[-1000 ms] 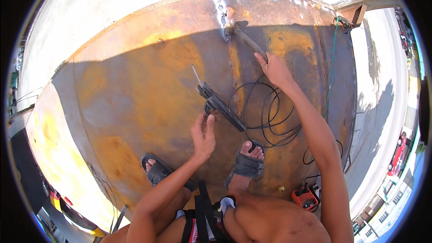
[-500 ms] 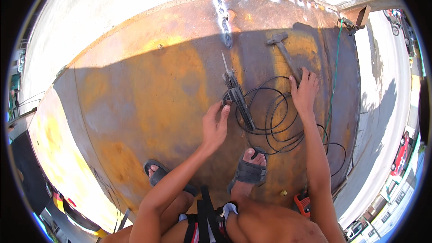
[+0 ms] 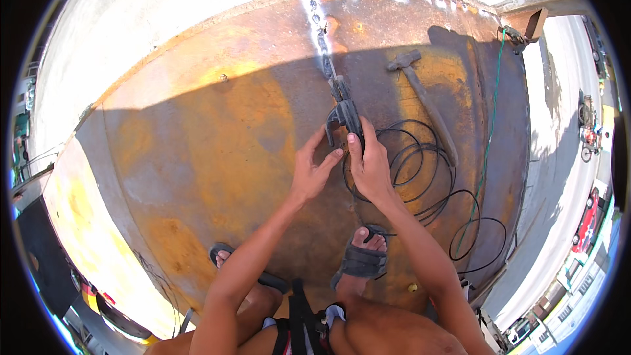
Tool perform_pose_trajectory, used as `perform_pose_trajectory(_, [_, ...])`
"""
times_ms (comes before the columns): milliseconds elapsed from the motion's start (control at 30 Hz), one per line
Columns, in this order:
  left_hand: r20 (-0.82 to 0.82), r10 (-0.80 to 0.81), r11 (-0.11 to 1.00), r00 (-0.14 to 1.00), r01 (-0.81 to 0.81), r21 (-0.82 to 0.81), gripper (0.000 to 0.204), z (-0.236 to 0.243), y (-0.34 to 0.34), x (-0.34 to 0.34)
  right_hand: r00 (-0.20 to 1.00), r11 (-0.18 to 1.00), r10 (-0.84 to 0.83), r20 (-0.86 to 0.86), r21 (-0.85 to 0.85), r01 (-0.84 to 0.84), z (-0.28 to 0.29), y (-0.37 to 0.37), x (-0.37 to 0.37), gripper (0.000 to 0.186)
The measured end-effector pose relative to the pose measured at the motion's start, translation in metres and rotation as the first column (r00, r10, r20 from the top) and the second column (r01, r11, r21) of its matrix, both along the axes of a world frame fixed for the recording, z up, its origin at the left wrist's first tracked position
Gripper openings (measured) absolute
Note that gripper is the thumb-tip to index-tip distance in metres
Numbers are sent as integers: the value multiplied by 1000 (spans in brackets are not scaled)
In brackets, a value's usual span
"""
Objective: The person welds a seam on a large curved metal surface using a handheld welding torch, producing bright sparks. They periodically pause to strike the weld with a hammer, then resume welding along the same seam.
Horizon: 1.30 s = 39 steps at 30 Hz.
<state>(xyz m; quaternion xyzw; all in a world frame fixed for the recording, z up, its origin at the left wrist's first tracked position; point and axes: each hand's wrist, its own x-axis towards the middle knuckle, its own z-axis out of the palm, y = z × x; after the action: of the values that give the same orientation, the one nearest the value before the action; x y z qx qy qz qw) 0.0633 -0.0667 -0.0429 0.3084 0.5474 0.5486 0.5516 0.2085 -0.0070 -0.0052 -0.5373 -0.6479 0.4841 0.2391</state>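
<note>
A black welding electrode holder (image 3: 344, 106) is between my two hands, its jaws pointing away from me. Out of its tip sticks a thin electrode (image 3: 332, 66), close to the near end of a dark weld bead (image 3: 320, 36). My right hand (image 3: 373, 165) is closed around the handle, thumb on top. On the other side, my left hand (image 3: 310, 172) has its fingers at the holder's curved lever, partly hidden behind it. To the right lies a hammer (image 3: 427, 105), untouched, on the rusty steel plate (image 3: 223, 151).
Coiled black cable (image 3: 420, 148) lies right of my hands. A green line (image 3: 489, 138) runs along the plate's right side toward a clamp (image 3: 516, 38) at the far corner. My sandalled foot (image 3: 361, 260) stands near the coils. Parked vehicles show beyond the edges.
My right hand has left the hammer, which now lies angled nearer the coils, and has taken the electrode holder's handle. The holder has moved slightly farther away, toward the weld bead.
</note>
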Motion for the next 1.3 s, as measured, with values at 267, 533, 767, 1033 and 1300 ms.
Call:
perform_pose_trajectory(267, [94,-114,992,989,119,-52,77,-14,0,-4,998,997,15,58,74,-20,-18,4,3,48])
perform_pose_trajectory(533, [90,-122,991,988,127,-51,78,-12,0,-3,998,997,14,65,74,-19,-15,4,4,46])
perform_pose_trajectory(767, [74,-132,990,988,136,-41,79,-13,-1,-4,997,999,20,75,43,-24,-12,4,4,45])
perform_pose_trajectory(1033, [52,-143,989,988,145,-36,81,-13,-2,-4,997,998,24,74,63,-28,-11,2,5,44])
perform_pose_trajectory(1300, [54,-173,983,983,176,-50,82,-10,-2,-5,997,996,9,74,85,-15,-19,0,7,44])
